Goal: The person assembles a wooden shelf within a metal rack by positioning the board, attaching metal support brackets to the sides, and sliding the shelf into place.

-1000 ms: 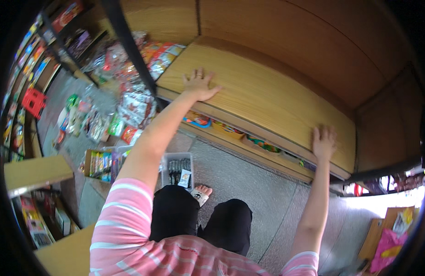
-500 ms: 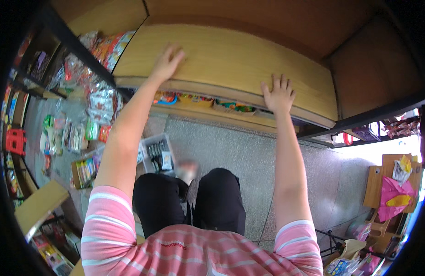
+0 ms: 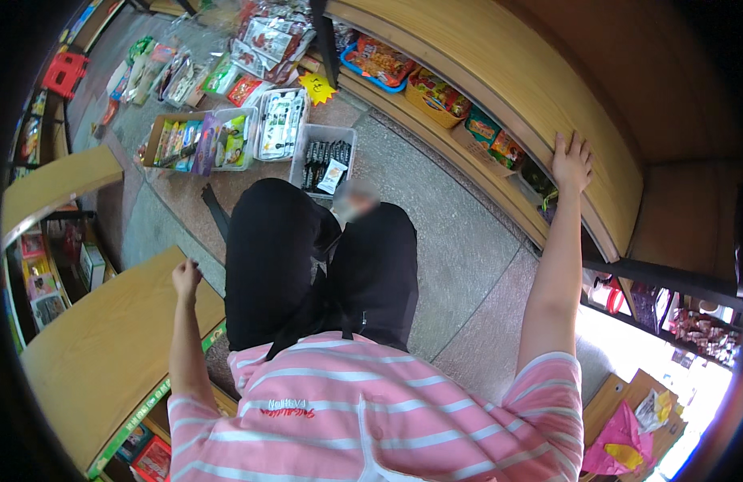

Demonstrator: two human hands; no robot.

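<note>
Fingers of left hand loosely curled, holding nothing, resting on edge of low wooden shelf top at left, w/ right hand flat & fingers spread on long wooden shelf top at right.

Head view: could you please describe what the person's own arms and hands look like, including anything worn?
Both arms are bare from the short sleeves down. The sleeves belong to a pink shirt with white stripes. The left hand and right hand are bare, with no gloves; no rings or watch are discernible.
</note>
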